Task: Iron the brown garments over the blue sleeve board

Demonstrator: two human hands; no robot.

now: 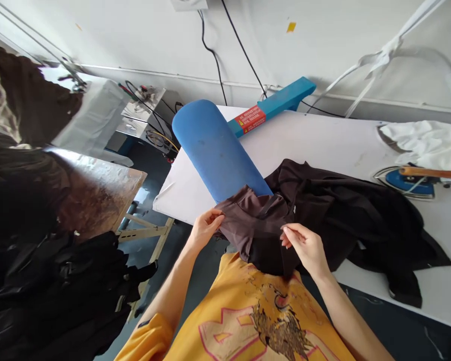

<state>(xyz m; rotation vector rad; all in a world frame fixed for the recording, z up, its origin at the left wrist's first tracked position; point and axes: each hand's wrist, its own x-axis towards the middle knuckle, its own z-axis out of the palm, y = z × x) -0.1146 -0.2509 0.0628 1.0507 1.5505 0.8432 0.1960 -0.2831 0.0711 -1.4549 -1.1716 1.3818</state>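
Observation:
A dark brown garment (323, 205) lies bunched on the white table, its near part hanging over the front edge against my yellow shirt. My left hand (206, 228) pinches the cloth's left edge beside the near end of the blue padded pressing arm (214, 150). The cloth covers that near end. My right hand (304, 245) has its thumb and fingers closed on the cloth further right. Between both hands the fabric is spread fairly flat, with a few creases. What kind of garment it is I cannot tell.
An iron (409, 181) with a wooden handle rests at the right of the white table (323, 138), near a white cloth (432, 143). A teal bar (285, 99) with a red warning label stands behind the pad. Dark garments (52, 296) are piled at left by a metal box (145, 113).

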